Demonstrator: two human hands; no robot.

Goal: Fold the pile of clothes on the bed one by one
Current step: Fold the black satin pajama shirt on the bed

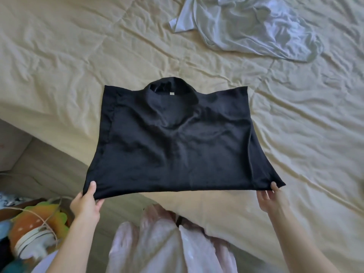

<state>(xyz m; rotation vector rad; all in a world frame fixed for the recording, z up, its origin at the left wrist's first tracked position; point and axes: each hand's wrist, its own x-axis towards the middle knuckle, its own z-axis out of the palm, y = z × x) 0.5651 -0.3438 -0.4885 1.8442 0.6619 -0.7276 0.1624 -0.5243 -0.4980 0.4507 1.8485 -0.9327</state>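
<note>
Two garments lie on the cream bed (59, 56), a crumpled white one (246, 26) upper right and, centre frame, the black top (177, 142), collar away, its near hem corners pinched by left hand (86, 201) and right hand (271, 200), equally near.

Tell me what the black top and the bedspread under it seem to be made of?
Black top: probably a thin satiny woven fabric; it shows a soft sheen and drapes limply. Bedspread: likely matte cotton or a blend, cream, quilted, with stitched lines and many fine wrinkles.
</note>
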